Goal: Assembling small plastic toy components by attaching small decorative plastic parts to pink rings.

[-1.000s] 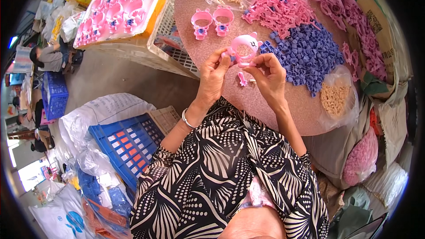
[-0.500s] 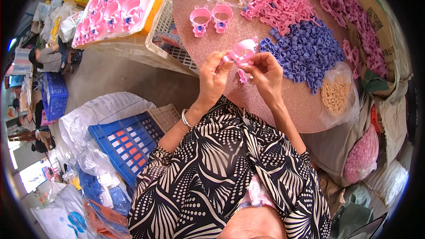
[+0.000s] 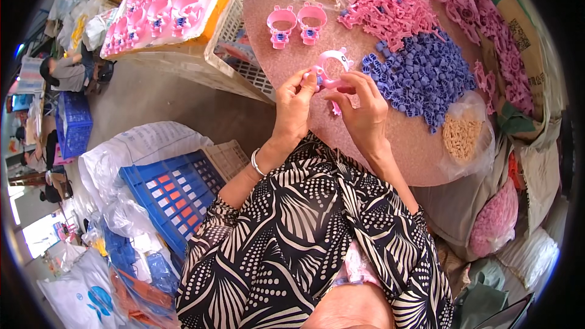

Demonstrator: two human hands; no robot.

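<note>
Between my two hands is a pink plastic animal-shaped ring toy (image 3: pixel 334 61), its round opening and eared end tilted away from me. My left hand (image 3: pixel 294 105) pinches its lower end between thumb and fingers, where a bit of blue shows. The bent fingers of my right hand (image 3: pixel 364 108) grip the ring's near right side, the thumb lower down. A small pink figure piece (image 3: pixel 336 108) shows on the table just below the toy. Farther off, two similar pink ring toys (image 3: pixel 281 26) with blue pieces lie side by side.
On the round pinkish table (image 3: pixel 390 158) are a pile of blue pieces (image 3: pixel 420 76), a heap of small pink pieces (image 3: pixel 390 12) and bags of beige pieces (image 3: pixel 461 134). Left stands a cream crate (image 3: pixel 183 61) under a tray of pink toys (image 3: pixel 164 6). A blue crate (image 3: pixel 173 198) sits nearer.
The toy has turned, so its ring opening now shows more plainly. My right hand's fingers have shifted on it, with the thumb lower. The whole view has shifted slightly.
</note>
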